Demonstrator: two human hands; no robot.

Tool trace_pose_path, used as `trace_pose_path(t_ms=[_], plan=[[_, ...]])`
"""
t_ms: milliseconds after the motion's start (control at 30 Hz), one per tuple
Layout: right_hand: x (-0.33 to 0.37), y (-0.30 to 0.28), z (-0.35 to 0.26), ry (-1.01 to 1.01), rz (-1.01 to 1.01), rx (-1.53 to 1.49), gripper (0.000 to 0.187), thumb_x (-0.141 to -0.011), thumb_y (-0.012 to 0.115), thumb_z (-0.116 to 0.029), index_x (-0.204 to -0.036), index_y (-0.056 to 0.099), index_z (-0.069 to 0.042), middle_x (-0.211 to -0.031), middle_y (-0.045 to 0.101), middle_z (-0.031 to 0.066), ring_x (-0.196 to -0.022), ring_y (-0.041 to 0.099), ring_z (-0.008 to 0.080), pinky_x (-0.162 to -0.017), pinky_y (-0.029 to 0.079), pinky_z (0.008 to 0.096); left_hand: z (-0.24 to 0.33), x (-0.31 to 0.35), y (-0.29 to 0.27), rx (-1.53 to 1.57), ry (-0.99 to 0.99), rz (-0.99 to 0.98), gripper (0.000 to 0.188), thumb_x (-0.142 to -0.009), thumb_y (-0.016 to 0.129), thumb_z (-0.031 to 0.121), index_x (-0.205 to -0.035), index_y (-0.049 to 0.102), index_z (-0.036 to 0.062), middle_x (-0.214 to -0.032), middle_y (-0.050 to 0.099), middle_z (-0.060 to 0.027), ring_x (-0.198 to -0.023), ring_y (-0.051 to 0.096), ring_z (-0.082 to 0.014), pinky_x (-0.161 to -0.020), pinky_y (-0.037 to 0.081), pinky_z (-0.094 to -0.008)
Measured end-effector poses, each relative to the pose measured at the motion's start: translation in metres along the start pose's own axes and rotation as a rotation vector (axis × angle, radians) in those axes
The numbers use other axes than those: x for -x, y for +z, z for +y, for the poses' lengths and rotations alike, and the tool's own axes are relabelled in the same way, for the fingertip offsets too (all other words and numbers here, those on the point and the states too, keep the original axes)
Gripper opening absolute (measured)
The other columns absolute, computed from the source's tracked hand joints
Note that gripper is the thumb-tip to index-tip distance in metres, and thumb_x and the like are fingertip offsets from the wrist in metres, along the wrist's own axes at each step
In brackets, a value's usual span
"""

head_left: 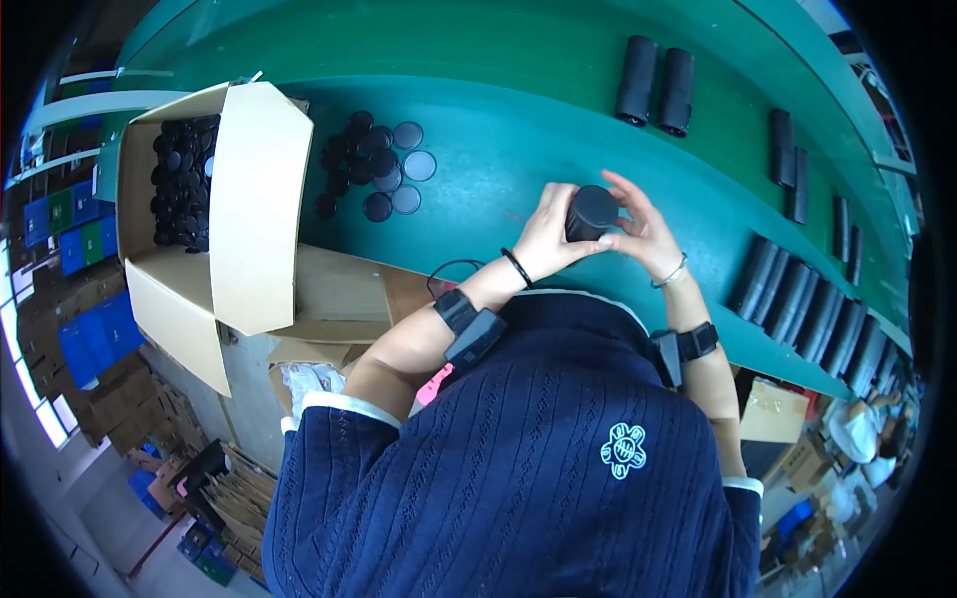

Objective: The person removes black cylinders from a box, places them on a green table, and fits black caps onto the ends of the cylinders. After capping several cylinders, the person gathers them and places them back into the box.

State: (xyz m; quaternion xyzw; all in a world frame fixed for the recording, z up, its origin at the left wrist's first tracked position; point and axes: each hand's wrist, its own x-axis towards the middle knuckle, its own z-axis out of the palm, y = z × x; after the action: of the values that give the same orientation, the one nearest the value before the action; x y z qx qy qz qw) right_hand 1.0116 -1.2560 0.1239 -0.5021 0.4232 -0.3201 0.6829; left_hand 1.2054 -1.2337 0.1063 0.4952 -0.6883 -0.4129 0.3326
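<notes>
A black tube (pixel 578 228) stands tilted toward me over the near part of the table, its round black cap (pixel 596 207) facing up. My left hand (pixel 548 235) is closed round the tube's left side. On the right, my right hand (pixel 646 231) curves about the capped end, thumb against the near side and fingers by the rim; the index finger sticks out past it. Loose round black caps (pixel 377 206) lie in a cluster on the table, left of my hands. The tube's lower end is hidden by my hands.
An open cardboard box (pixel 254 199) at the left holds many more black caps (pixel 179 194). Black tubes (pixel 635 82) stand or lie on the green belt (pixel 498 45) at the back. A row of dark tubes (pixel 788 299) lines the green table's (pixel 478 199) right side.
</notes>
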Motion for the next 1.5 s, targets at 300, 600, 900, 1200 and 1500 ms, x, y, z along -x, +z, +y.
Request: trace_pose_path(t_ms=[300, 600, 900, 1200, 1500], plan=[[0.017, 0.022, -0.009, -0.087, -0.021, 0.154, 0.074, -0.071, 0.079, -0.010, -0.135, 0.044, -0.006, -0.131, 0.046, 0.0101, -0.123, 0.046, 0.0243, -0.103, 0.041, 0.0382, 0.004, 0.007, -0.018, 0.235, -0.022, -0.191, 0.070, -0.073, 0.073, 0.015, -0.131, 0.036, 0.0005, -0.126, 0.048, -0.0229, -0.117, 0.050, -0.0391, -0.097, 0.042, -0.0421], [0.021, 0.025, -0.009, -0.154, 0.026, 0.308, 0.073, -0.069, 0.081, -0.019, -0.132, 0.046, -0.005, -0.131, 0.048, 0.0127, -0.119, 0.051, 0.0271, -0.100, 0.044, 0.0373, 0.009, 0.008, -0.020, 0.277, -0.014, -0.187, 0.071, -0.069, 0.075, 0.011, -0.130, 0.040, 0.0017, -0.125, 0.051, -0.0219, -0.116, 0.052, -0.0387, -0.095, 0.044, -0.0413], [0.020, 0.028, -0.010, -0.283, 0.122, 0.547, 0.065, -0.070, 0.076, -0.015, -0.128, 0.048, -0.004, -0.122, 0.053, 0.0164, -0.114, 0.053, 0.0333, -0.096, 0.045, 0.0369, 0.023, 0.011, -0.004, 0.186, -0.108, -0.001, 0.059, -0.068, 0.078, 0.016, -0.116, 0.049, 0.0018, -0.107, 0.059, -0.0199, -0.098, 0.060, -0.0389, -0.080, 0.051, -0.0405], [0.025, 0.024, 0.001, -0.159, 0.045, 0.244, 0.073, -0.070, 0.081, -0.019, -0.132, 0.045, -0.006, -0.128, 0.049, 0.0133, -0.118, 0.051, 0.0253, -0.098, 0.044, 0.0362, 0.015, 0.011, -0.007, 0.284, -0.078, -0.038, 0.060, -0.064, 0.079, 0.012, -0.115, 0.050, 0.0026, -0.108, 0.060, -0.0174, -0.102, 0.061, -0.0338, -0.083, 0.050, -0.0374], [0.021, 0.021, -0.001, -0.224, 0.080, 0.297, 0.070, -0.068, 0.081, -0.017, -0.130, 0.049, -0.005, -0.128, 0.050, 0.0137, -0.120, 0.051, 0.0277, -0.099, 0.044, 0.0365, 0.011, 0.006, -0.006, 0.252, -0.022, -0.024, 0.062, -0.064, 0.077, 0.009, -0.119, 0.049, 0.0014, -0.111, 0.059, -0.0186, -0.106, 0.059, -0.0347, -0.087, 0.049, -0.0373]])
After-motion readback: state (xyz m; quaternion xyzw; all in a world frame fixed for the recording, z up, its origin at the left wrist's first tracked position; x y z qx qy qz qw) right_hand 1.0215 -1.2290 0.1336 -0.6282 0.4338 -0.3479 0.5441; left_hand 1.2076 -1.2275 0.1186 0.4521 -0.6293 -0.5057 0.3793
